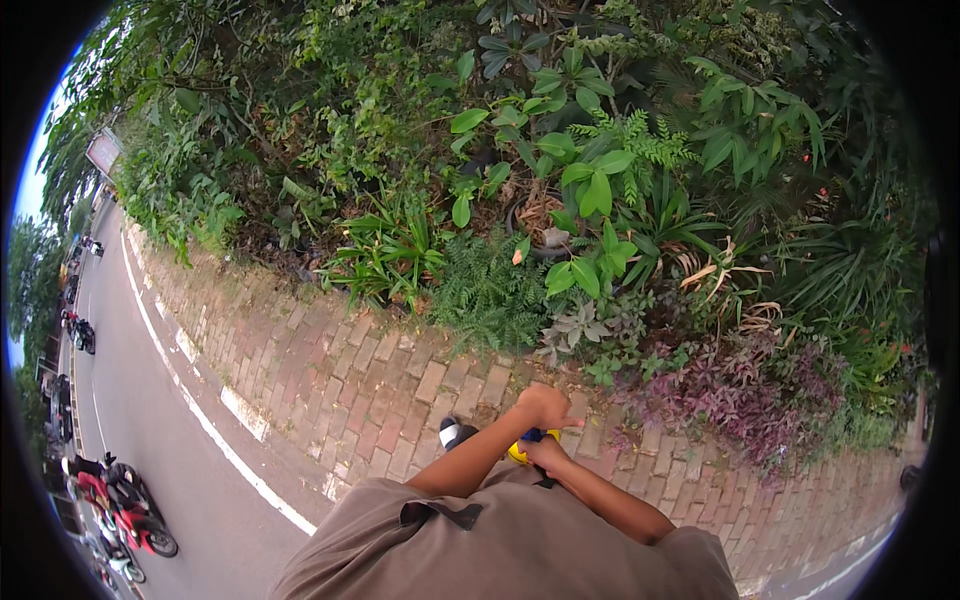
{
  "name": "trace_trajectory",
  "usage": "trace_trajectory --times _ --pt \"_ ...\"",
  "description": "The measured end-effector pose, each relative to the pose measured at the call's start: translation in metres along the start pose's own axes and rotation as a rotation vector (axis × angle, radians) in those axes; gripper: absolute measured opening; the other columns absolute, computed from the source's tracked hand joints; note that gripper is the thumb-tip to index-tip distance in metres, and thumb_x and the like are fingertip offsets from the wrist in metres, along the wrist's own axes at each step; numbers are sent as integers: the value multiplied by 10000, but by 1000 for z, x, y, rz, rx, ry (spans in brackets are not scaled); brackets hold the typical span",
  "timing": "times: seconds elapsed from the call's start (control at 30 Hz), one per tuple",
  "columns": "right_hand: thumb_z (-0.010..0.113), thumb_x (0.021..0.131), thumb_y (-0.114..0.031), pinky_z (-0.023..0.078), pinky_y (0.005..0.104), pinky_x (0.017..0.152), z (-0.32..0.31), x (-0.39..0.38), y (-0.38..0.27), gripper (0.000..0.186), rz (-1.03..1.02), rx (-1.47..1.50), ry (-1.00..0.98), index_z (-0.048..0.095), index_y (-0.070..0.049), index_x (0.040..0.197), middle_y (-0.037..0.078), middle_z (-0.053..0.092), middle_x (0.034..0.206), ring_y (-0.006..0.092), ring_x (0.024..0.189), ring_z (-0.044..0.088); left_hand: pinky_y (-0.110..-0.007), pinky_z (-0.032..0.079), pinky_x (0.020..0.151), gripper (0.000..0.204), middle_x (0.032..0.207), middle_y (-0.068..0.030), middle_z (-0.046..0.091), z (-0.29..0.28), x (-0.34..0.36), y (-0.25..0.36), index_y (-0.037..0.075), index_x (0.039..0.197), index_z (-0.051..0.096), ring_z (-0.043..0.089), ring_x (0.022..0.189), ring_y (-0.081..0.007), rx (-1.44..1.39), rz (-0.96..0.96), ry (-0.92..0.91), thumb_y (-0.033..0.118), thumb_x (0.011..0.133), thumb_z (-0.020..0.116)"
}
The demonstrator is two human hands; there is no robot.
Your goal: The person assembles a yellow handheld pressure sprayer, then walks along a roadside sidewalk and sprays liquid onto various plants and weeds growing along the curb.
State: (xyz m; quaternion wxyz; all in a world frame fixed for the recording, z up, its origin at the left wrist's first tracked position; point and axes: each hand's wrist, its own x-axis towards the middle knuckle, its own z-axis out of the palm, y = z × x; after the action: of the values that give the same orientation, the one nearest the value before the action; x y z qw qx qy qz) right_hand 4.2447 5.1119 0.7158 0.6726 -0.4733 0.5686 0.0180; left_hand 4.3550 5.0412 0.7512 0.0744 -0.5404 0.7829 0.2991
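Note:
My left hand [545, 405] is at the lower centre, its fingers bent above a yellow-and-blue object [519, 449]; what is inside them is hidden. Just below it, my right hand [544, 456] is closed on that object, which is partly covered by my hands and too small to name. A black-and-white shoe [450, 434] shows beside my left forearm, on the paving.
The brick pavement [380, 400] borders dense plants [600, 180], with a pot [520, 215] among them. Left of the kerb [243, 412] runs a road [200, 500] with red motorbikes [130, 520], riders [82, 330] and other vehicles. A signboard [104, 150] stands far left.

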Motion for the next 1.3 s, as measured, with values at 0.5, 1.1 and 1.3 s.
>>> trace_trajectory --times 0.5,1.1,1.3 --pt "724 714 -302 481 319 590 14 -14 -11 306 -190 -242 13 684 -55 889 50 661 784 170 650 613 -470 562 819 347 967 -214 703 -19 -80 -26 6 955 717 689 936 -371 -116 -393 162 306 786 681" --pt "705 704 -310 466 297 572 26 -5 6 273 -114 -212 -45 675 -59 808 38 647 709 138 597 599 -489 523 847 509 933 -256 688 -104 -114 4 -11 857 723 671 911 -411 -314 -517 238 431 882 472" --pt "715 735 -261 404 282 498 34 -3 19 208 -124 -105 -37 646 -70 780 10 618 670 110 536 546 -485 536 804 463 901 -238 698 -44 -83 -4 5 842 729 680 880 -406 -294 -446 180 375 875 454"
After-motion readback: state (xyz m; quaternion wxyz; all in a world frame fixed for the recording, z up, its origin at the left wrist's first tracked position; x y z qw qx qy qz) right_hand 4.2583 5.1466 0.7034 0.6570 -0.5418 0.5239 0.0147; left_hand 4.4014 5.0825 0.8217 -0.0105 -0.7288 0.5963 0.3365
